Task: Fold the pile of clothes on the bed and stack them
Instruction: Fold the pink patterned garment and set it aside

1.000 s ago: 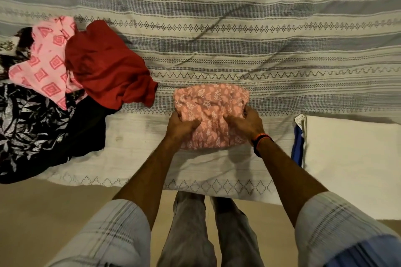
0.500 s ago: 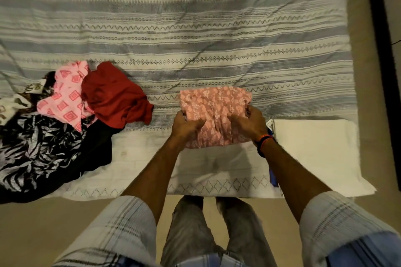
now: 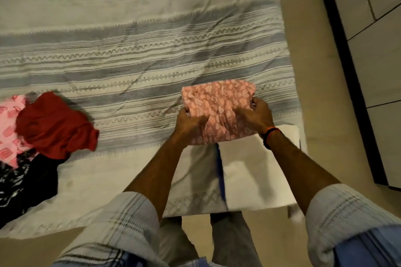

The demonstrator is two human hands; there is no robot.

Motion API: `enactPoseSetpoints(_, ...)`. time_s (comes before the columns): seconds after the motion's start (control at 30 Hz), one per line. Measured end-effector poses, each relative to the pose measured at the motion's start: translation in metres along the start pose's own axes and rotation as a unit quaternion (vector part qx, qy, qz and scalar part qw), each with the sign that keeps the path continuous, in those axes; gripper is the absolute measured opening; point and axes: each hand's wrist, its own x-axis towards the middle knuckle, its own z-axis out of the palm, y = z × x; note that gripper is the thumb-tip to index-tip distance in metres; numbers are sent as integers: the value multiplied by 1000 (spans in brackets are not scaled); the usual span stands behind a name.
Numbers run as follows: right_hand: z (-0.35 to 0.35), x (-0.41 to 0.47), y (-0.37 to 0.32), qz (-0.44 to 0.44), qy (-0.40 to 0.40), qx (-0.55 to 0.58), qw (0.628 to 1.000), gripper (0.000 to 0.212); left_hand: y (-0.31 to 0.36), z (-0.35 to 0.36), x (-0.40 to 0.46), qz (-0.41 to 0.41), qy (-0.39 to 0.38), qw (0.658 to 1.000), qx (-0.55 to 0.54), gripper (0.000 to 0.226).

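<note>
Both hands, the left hand (image 3: 191,124) and right hand (image 3: 255,115), grip the folded pink garment (image 3: 217,104). The white folded stack (image 3: 260,175) lies just right of and below it, nearer the right hand.

place: home bedroom | bed (image 3: 152,54) (striped cover) | wardrobe (image 3: 377,50)

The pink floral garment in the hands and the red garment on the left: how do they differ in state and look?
The pink floral garment is folded into a compact bundle; the red garment lies loose and crumpled. The pink floral garment is gripped by the left hand and right hand; no hand touches the red garment. The first bears a pale leaf print; the second is plain. Both are over the striped bedspread.
</note>
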Motion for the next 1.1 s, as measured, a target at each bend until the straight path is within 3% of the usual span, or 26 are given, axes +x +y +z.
enactPoseSetpoints(0.23,-71,78,39,21,15,9,1000,44,15,104,38,-19,-20,1000,-7,60)
enactPoseSetpoints(0.4,-88,113,44,19,16,21,999,51,25,132,60,-18,-32,999,-7,56)
enactPoseSetpoints(0.67,-89,135,59,46,44,-67,996,56,26,138,79,-30,-46,996,75,47)
enactPoseSetpoints(0.8,-88,124,64,73,29,-47,996,51,26,136,71,-28,-47,994,95,54)
enactPoseSetpoints(0.97,-87,102,57,32,1,-20,999,42,31,128,51,-17,-32,994,104,71)
enactPoseSetpoints(1.1,-84,73,36,-10,-9,-16,1000,39,35,113,21,5,-25,992,121,69)
